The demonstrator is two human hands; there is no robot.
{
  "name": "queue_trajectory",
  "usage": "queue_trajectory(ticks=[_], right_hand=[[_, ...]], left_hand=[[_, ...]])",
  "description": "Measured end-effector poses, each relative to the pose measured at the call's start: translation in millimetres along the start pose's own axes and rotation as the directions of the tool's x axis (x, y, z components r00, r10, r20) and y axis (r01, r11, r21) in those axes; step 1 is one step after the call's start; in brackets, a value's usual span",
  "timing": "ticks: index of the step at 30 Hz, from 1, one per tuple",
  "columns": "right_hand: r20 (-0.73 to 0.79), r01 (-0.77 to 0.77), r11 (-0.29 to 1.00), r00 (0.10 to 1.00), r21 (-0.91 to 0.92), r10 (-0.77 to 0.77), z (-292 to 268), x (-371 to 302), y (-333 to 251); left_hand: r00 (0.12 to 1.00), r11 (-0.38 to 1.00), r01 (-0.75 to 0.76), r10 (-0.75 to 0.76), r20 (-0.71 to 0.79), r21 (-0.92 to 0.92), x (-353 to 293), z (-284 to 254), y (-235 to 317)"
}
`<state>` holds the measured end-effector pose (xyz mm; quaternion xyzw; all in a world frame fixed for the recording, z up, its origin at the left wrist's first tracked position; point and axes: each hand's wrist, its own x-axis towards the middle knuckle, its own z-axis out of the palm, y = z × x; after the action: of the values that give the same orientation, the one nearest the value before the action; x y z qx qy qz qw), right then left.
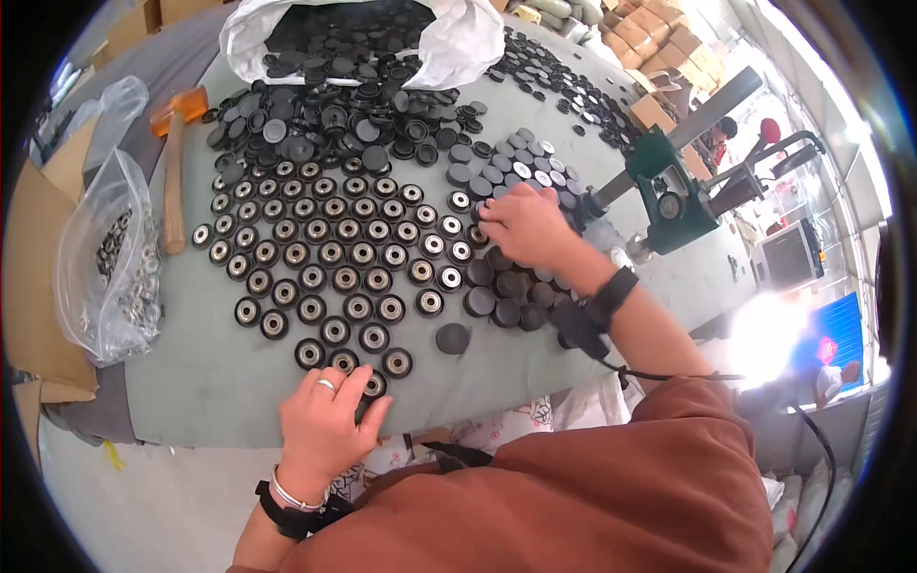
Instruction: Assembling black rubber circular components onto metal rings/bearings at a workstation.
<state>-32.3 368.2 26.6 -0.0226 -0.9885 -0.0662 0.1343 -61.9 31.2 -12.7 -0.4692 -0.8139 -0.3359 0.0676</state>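
Many black rings with metal bearing centres (348, 228) lie in loose rows across the grey-green table. At the near edge of these rows, my left hand (330, 420) has a black ring with a bearing (373, 385) between its thumb and index finger. My right hand (527, 227) reaches over the right side of the rows, fingers curled and tips pointing left. Its fingertips meet the outermost pieces, and what they pinch is hidden. Beside it are grouped dark round caps (506, 284), and a single cap (452, 338) lies apart.
A white sack (458, 48) spills black plastic caps (382, 119) at the back. To the right stands a green hand press (673, 191). On the left are a mallet (174, 181), a clear bag of metal parts (115, 267) and a cardboard box (43, 277).
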Motion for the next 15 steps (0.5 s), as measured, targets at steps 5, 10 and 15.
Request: queue_trajectory(ticks=[5, 10, 15], right_hand=[[0.035, -0.392, 0.874, 0.916, 0.286, 0.399, 7.8, 53.0, 47.4], [-0.003, -0.471, 0.809, 0.864, 0.351, 0.504, 36.7, 106.8, 72.1], [-0.074, -0.372, 0.852, 0.902, 0.368, 0.425, 42.1, 151.2, 60.8]], left_hand=[[0.999, 1.000, 0.005, -0.006, 0.039, 0.024, 4.9, -1.4, 2.7], [0.999, 0.997, -0.013, 0.010, 0.038, 0.073, 6.8, -0.4, 1.4], [0.998, 0.998, 0.018, -0.021, 0.054, 0.054, 5.6, -0.9, 1.5]])
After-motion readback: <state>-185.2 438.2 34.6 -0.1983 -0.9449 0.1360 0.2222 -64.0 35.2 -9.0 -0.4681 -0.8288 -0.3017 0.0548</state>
